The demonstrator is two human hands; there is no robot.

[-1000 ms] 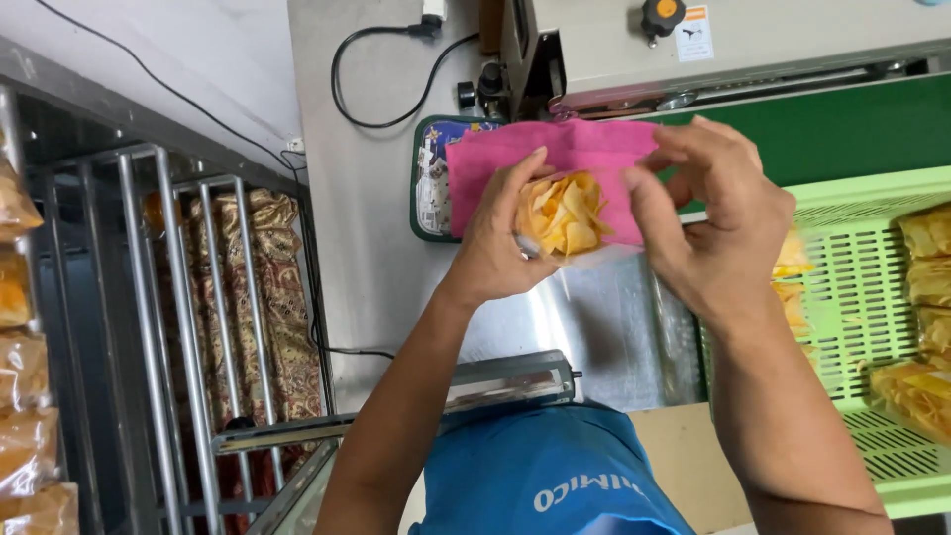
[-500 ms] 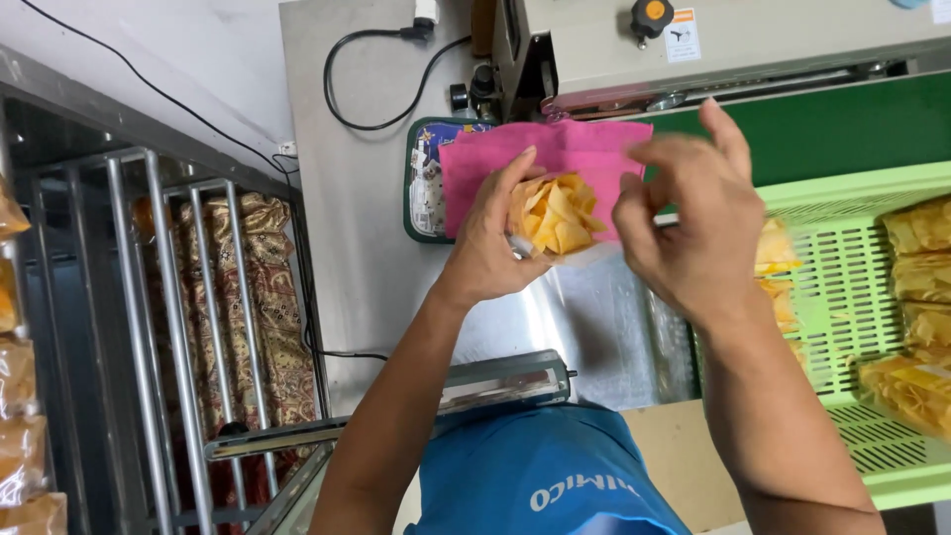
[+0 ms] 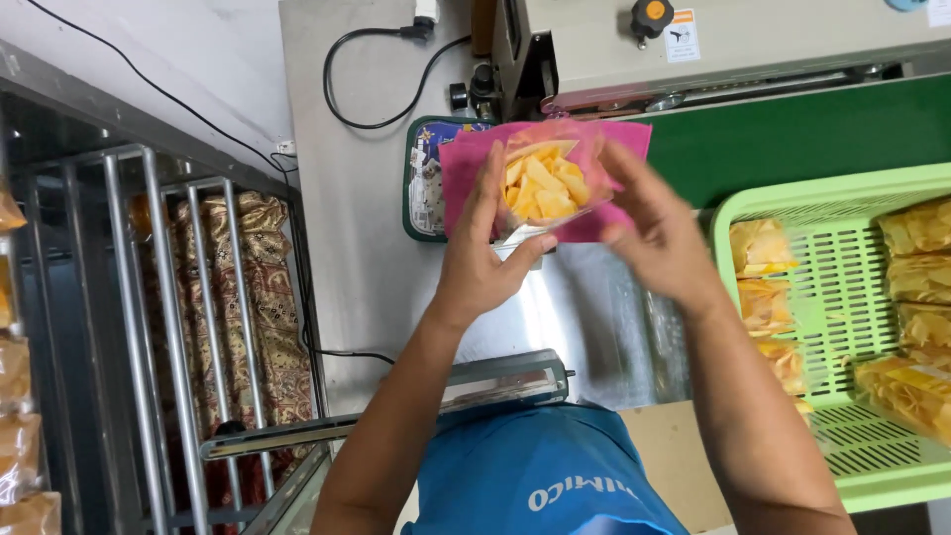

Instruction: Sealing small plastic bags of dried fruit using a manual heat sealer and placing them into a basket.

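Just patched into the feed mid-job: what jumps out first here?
A clear bag of yellow chips, held up between the left hand and the right hand at centre, over a pink cloth. At right, a light green crate holds more filled bags. Behind, a grey machine stands above a green belt.

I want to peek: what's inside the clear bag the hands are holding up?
Yellow chips fill the clear bag, held between the left hand and right hand. Behind it lies a pink cloth; the bag and hands cover its middle.
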